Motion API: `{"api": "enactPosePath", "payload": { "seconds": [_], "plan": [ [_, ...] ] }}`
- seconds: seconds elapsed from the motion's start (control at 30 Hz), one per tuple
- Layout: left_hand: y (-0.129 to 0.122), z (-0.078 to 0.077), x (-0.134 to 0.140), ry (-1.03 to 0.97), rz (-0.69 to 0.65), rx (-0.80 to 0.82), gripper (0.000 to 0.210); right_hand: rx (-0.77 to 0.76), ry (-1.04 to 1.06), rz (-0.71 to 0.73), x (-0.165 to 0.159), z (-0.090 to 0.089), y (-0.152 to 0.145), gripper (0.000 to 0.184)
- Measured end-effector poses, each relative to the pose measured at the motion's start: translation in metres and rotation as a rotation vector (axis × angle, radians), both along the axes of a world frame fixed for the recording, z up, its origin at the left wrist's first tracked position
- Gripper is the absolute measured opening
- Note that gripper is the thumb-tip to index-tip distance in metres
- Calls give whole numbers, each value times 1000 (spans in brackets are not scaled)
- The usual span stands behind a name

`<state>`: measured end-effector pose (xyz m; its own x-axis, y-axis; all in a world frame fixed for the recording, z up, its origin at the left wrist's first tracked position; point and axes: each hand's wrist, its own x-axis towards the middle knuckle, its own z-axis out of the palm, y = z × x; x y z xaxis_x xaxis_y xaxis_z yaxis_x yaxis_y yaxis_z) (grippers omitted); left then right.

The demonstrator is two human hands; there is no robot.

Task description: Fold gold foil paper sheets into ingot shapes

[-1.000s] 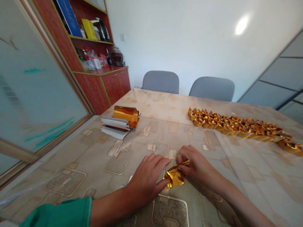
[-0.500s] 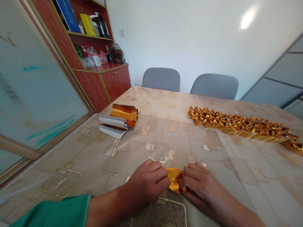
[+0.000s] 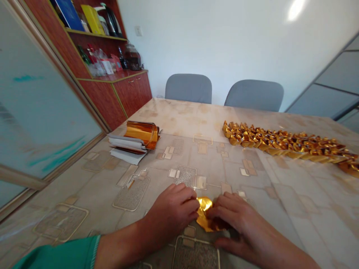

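foil (image 3: 204,221) in shiny gold, bent and creased, sits between the two hands at the near middle of the table (image 3: 168,112), low over the patterned cover. the left hand (image 3: 177,209) has its fingers curled in, pinching the foil by its left edge; its thumb is hidden behind the knuckles. the right hand (image 3: 237,218) lays its bent fingers over the foil's right part, with the thumb spread away toward the near side; i cannot tell whether those fingers grasp the foil or only press on it. a green sleeve (image 3: 60,254) covers the left forearm up to partway, while the right forearm is bare as far as it shows.

farther off to the left, well apart from the hands, lies a stack of sheets (image 3: 129,145), white sides showing, with a curved gold sheet (image 3: 142,132) at its far end. on the right side of the table a long band of folded gold pieces (image 3: 280,144) runs toward the right edge of view, its pieces packed close together. two gray chairs (image 3: 188,88) stand at the far side before a white wall (image 3: 213,41). at the left a reddish cabinet (image 3: 101,99) carries bottles, a jar (image 3: 132,59) and a kettle (image 3: 111,23).
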<state>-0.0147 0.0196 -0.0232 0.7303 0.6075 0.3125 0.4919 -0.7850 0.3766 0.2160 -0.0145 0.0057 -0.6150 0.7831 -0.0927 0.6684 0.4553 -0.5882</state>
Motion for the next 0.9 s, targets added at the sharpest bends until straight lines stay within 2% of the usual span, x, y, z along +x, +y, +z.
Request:
{"api": "enactPosePath", "payload": {
  "seconds": [0.07,0.2,0.47,0.67,0.9],
  "plan": [
    [0,-1,-2,-8,-6,-16,16,22,-21,18,-1,5,-1,27],
    [-1,-3,-4,-51,-3,-74,16,101,-2,27,-3,7,-1,9],
    [-1,-2,-6,-106,-38,-126,15,109,114,-15,2,-2,6,20],
    [-2,-4,-6,-114,-31,-147,14,94,79,62,3,2,5,8],
    [-1,-3,-6,-109,-23,-163,13,110,57,67,4,-4,6,6]
  ]
}}
